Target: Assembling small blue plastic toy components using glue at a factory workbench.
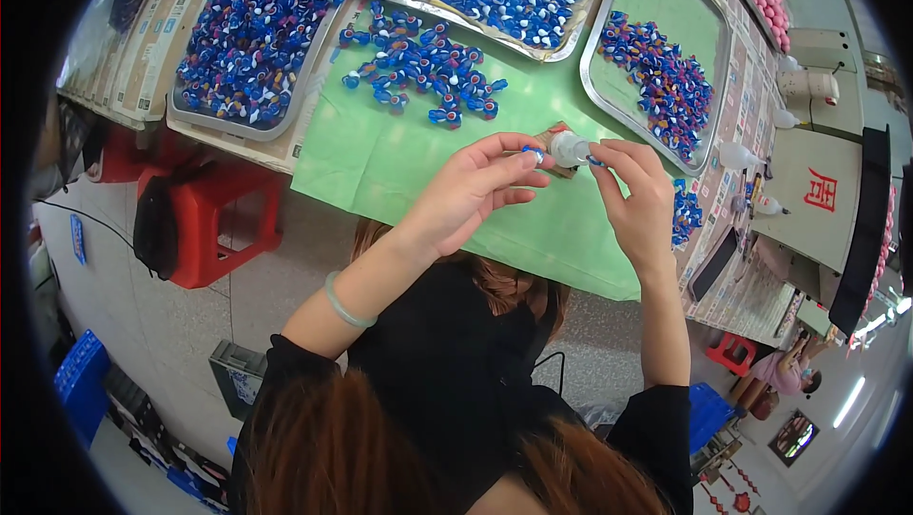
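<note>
My left hand (466, 187) pinches a small blue-and-white plastic piece (534, 152) between thumb and forefinger, its other fingers loosely spread. Close by on the right, my right hand (637, 196) has its fingertips closed on a small blue piece (595, 161), mostly covered by the fingers. Between the two hands, a small translucent white bottle (569, 148) lies near a small brown-and-red block on the green cloth (380, 168). Beyond my left hand, a loose pile of blue pieces with red-ringed ends (428, 68) is spread over the cloth.
Metal trays of small blue, white and purple pieces stand at the left (294, 97), the back (533, 49) and the right (594, 77). A dark phone (713, 265) and white squeeze bottles (737, 155) lie at the right. A red stool (204, 230) stands left of the table.
</note>
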### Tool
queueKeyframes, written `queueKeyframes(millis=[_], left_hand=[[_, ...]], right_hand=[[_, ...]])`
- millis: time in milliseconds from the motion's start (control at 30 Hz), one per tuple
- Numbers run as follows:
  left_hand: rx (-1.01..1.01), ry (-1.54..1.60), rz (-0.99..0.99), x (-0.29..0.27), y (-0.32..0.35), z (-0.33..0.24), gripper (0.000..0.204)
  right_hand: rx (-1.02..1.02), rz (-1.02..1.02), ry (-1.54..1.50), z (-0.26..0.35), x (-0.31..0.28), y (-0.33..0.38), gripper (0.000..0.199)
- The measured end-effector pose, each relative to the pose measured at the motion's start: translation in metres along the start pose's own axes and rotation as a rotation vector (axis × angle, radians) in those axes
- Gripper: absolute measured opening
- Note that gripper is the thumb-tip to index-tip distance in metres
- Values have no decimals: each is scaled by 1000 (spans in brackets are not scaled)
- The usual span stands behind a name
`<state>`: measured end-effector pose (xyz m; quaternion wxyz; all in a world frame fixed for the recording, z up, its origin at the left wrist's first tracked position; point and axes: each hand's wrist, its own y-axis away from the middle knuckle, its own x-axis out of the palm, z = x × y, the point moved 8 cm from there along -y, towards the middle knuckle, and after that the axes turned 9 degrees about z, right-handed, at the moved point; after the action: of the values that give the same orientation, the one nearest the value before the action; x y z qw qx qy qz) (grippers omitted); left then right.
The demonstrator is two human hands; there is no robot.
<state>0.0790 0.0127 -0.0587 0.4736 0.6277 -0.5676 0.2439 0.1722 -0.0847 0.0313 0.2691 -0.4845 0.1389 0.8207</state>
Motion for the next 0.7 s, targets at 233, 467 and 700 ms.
queueKeyframes(millis=[233, 467, 700], left_hand=[[-8, -68, 30, 8, -9, 9, 20], [59, -136, 66, 23, -15, 11, 22], [93, -203, 91, 34, -11, 8, 19]], right_hand=[[353, -135, -856, -48, 5, 20, 19], [433, -48, -1362, -27, 20, 29, 20], [333, 27, -1286, -7, 17, 30, 20]])
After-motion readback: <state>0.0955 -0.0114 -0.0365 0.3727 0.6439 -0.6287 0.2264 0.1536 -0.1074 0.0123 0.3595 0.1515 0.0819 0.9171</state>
